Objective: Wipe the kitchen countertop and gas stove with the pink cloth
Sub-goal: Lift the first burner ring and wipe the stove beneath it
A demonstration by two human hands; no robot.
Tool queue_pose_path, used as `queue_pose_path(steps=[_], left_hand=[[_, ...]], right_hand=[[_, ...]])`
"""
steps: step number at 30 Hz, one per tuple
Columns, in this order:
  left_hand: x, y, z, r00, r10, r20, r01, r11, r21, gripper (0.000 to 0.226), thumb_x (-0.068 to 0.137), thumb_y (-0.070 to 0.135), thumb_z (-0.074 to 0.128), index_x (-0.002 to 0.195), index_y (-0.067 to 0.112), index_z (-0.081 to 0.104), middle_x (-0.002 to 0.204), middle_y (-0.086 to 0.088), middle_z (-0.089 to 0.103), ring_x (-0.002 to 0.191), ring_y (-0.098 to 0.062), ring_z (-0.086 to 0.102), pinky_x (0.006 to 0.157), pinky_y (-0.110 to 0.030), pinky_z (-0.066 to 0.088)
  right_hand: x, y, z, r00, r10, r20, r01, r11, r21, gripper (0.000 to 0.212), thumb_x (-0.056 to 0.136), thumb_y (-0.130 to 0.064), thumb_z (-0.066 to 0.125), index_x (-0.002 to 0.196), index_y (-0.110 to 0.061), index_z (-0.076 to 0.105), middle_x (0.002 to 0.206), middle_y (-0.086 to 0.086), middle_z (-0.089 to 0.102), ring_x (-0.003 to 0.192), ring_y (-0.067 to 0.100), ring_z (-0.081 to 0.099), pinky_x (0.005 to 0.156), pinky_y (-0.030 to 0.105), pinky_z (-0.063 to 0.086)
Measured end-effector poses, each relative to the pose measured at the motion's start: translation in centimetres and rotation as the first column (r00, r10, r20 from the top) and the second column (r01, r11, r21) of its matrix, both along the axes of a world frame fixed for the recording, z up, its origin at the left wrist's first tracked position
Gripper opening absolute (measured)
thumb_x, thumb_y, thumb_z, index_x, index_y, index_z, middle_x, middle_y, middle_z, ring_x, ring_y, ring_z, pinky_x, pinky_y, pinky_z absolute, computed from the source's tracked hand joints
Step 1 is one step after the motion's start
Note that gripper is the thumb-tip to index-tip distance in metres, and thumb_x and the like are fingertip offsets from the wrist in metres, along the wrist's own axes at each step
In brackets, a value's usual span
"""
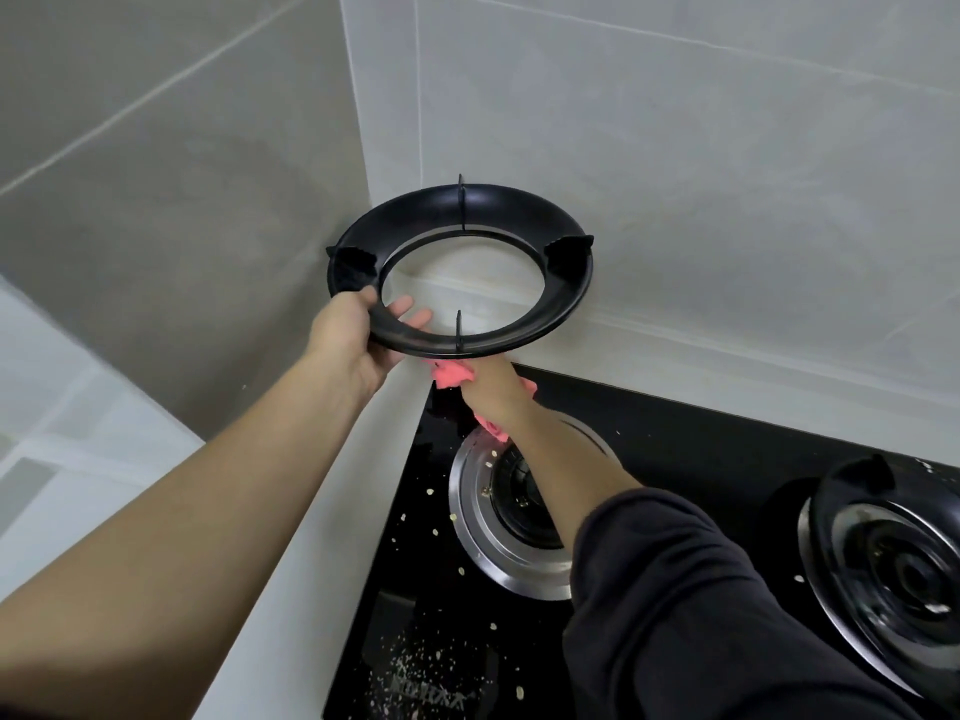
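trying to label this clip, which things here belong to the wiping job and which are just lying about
In the job: pink cloth in the right hand; gas stove, strewn with crumbs; countertop; black pan support, held up by the left hand.
Just there: tiled wall; second pan support on the right burner.

One line of white lettering [434, 698] is printed on the black glass top of the gas stove [675, 423], close to its front edge and among scattered pale crumbs. The characters are too blurred to read. No other text, brand, number or sign is legible anywhere in the kitchen corner.
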State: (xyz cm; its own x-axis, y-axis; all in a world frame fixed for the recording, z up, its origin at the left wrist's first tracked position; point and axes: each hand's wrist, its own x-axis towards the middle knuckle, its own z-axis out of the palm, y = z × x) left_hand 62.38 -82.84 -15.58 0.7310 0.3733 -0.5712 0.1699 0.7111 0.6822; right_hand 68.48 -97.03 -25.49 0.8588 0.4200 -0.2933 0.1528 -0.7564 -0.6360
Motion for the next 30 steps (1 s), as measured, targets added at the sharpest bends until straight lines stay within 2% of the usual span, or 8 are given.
queue_pose_path(steps=[2, 4, 9, 14, 18, 22, 25, 30], left_hand=[[-0.1, 0.0, 0.3, 1.000, -0.003, 0.023, 0.003, 1.000, -0.011, 0.019, 0.102, 0.020, 0.038, 0.119, 0.013, 0.043, 0.112, -0.017, 0.064, 0.084, -0.033, 0.070, 0.070, -0.045, 0.057], [-0.5, 0.1, 0.3, 1.000, -0.010, 0.025, 0.010, 1.000, -0.018, 0.020, 0.102, 0.021, 0.038, 0.120, 0.012, 0.043, 0.113, -0.017, 0.064, 0.085, -0.032, 0.069, 0.069, -0.045, 0.057], [-1.9, -0.5, 0.3, 1.000, -0.027, 0.015, 0.028, 0.999, -0.029, 0.028, 0.103, 0.021, 0.036, 0.128, 0.012, 0.044, 0.118, -0.017, 0.063, 0.086, -0.032, 0.069, 0.063, -0.045, 0.055], [-3.6, -1.6, 0.2, 1.000, -0.010, 0.002, 0.011, 0.999, -0.034, 0.026, 0.103, 0.020, 0.035, 0.126, 0.014, 0.045, 0.114, -0.016, 0.064, 0.084, -0.032, 0.069, 0.064, -0.044, 0.056], [-5.2, -2.1, -0.1, 1.000, 0.000, -0.026, -0.001, 0.999, -0.036, 0.021, 0.102, 0.020, 0.036, 0.120, 0.016, 0.047, 0.111, -0.016, 0.066, 0.080, -0.032, 0.072, 0.065, -0.044, 0.058], [-6.4, -2.2, 0.2, 1.000, 0.018, -0.022, -0.019, 0.999, -0.035, 0.021, 0.102, 0.020, 0.037, 0.121, 0.015, 0.047, 0.106, -0.015, 0.067, 0.071, -0.030, 0.073, 0.057, -0.040, 0.057], [-7.0, -2.4, 0.6, 1.000, 0.025, -0.015, -0.026, 0.999, -0.032, 0.020, 0.102, 0.020, 0.038, 0.119, 0.015, 0.047, 0.105, -0.015, 0.067, 0.070, -0.030, 0.073, 0.055, -0.040, 0.057], [-7.4, -2.5, 1.7, 1.000, 0.016, -0.002, -0.016, 0.999, -0.031, 0.022, 0.102, 0.021, 0.038, 0.121, 0.014, 0.046, 0.106, -0.016, 0.067, 0.070, -0.031, 0.073, 0.053, -0.039, 0.057]], right_hand=[[-0.6, 0.7, 0.1, 0.986, 0.165, -0.039, -0.162, 0.985, 0.057, 0.037, 0.089, 0.007, 0.044, 0.113, -0.010, 0.068, 0.117, 0.002, 0.066, 0.110, 0.010, 0.058, 0.091, 0.014, 0.039], [-1.8, 0.6, -0.5, 0.962, 0.274, 0.003, -0.273, 0.957, 0.097, 0.040, 0.088, 0.005, 0.049, 0.120, -0.012, 0.065, 0.131, 0.010, 0.054, 0.120, 0.021, 0.047, 0.098, 0.021, 0.034], [-6.5, 0.5, -1.9, 0.908, 0.412, -0.076, -0.394, 0.902, 0.179, 0.043, 0.080, 0.017, 0.040, 0.106, -0.001, 0.069, 0.120, 0.007, 0.055, 0.113, 0.020, 0.057, 0.104, 0.032, 0.043], [-9.6, 0.0, -1.8, 0.828, 0.555, -0.084, -0.548, 0.832, 0.087, 0.046, 0.084, 0.007, 0.045, 0.118, -0.015, 0.067, 0.127, 0.004, 0.056, 0.117, 0.021, 0.051, 0.103, 0.033, 0.039], [-13.3, -2.1, -1.3, 0.815, 0.548, -0.186, -0.546, 0.835, 0.070, 0.041, 0.080, 0.007, 0.041, 0.093, -0.023, 0.066, 0.112, -0.008, 0.061, 0.101, 0.021, 0.062, 0.096, 0.048, 0.045], [-15.3, -5.3, 0.4, 0.709, 0.615, -0.345, -0.622, 0.776, 0.104, 0.039, 0.081, 0.008, 0.040, 0.084, -0.023, 0.064, 0.112, -0.003, 0.061, 0.072, 0.006, 0.062, 0.059, 0.035, 0.054], [-15.5, -7.3, 1.7, 0.633, 0.639, -0.436, -0.716, 0.697, -0.018, 0.021, 0.083, -0.001, 0.051, 0.091, -0.014, 0.065, 0.107, 0.006, 0.064, 0.081, 0.008, 0.058, 0.070, 0.028, 0.050], [-14.5, -7.2, 4.0, 0.808, 0.484, -0.335, -0.528, 0.848, -0.049, 0.016, 0.084, -0.001, 0.052, 0.093, -0.004, 0.064, 0.097, 0.018, 0.067, 0.091, 0.036, 0.065, 0.078, 0.047, 0.054]])
